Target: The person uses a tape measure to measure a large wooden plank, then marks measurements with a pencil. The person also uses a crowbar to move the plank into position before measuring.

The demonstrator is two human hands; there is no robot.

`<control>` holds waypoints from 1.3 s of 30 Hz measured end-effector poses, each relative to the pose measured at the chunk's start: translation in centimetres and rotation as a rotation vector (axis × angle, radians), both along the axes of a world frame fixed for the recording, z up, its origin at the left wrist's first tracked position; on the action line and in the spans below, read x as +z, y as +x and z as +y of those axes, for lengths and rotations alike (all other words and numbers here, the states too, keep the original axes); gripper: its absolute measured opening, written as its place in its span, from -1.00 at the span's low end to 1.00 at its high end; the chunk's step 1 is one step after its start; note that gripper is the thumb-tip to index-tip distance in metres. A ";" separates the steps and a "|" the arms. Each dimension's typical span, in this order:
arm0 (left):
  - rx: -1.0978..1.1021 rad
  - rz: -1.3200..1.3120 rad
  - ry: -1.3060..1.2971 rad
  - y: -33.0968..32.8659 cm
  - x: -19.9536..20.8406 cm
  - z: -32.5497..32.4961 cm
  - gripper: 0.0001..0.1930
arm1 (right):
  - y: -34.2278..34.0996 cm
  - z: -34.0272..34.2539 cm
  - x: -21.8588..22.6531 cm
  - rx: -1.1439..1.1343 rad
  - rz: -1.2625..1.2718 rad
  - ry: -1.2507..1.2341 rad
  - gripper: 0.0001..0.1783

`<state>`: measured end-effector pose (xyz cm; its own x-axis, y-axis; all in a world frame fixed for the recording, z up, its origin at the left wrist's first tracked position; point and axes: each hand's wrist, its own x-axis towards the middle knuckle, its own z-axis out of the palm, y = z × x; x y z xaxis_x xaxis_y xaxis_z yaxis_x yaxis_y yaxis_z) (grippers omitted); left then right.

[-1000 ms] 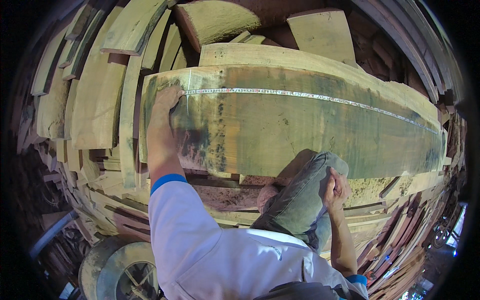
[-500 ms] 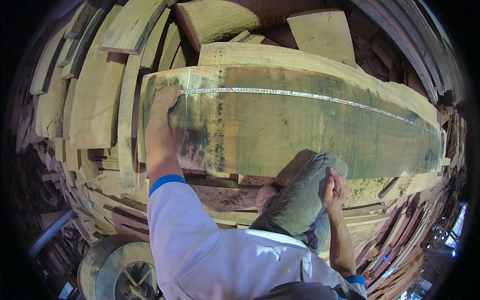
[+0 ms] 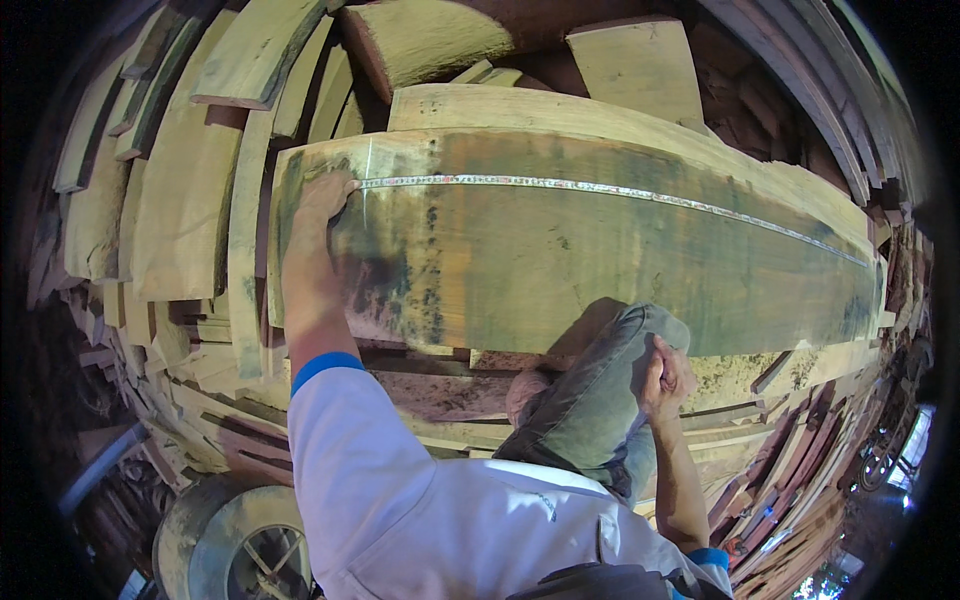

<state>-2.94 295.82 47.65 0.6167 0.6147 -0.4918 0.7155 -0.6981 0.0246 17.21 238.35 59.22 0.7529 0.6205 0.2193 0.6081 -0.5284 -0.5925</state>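
A wide wooden plank (image 3: 560, 270) with dark stains lies in front of me. Along its far part stretches a metal measuring tape (image 3: 540, 183), running from left to right. My left hand (image 3: 328, 194) rests on the plank's left end, its fingers closed on the tape's end beside a thin white line drawn across the wood. My right hand (image 3: 668, 382) lies against my bent right knee with its fingers curled; whether anything is inside them is hidden.
Stacked thick boards (image 3: 190, 190) stand on the left. A pale plank (image 3: 480, 103) borders the far edge, with a wood block (image 3: 637, 70) behind it. A wheel (image 3: 250, 550) sits at lower left. Thin wood strips (image 3: 790, 480) are piled at lower right.
The scene has shifted slightly left in the picture. Both hands keep their places, the left on the tape's end and the right at the knee.
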 end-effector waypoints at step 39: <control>-0.018 -0.054 -0.017 -0.2 -0.1 0.1 -0.65 | 0.0 -0.2 0.1 0.015 -0.006 -0.068 -0.77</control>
<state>-3.11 295.89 47.57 0.6534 0.5952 -0.4678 0.7002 -0.7101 0.0744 17.19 238.20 59.32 0.7422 0.6453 0.1808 0.6197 -0.5581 -0.5518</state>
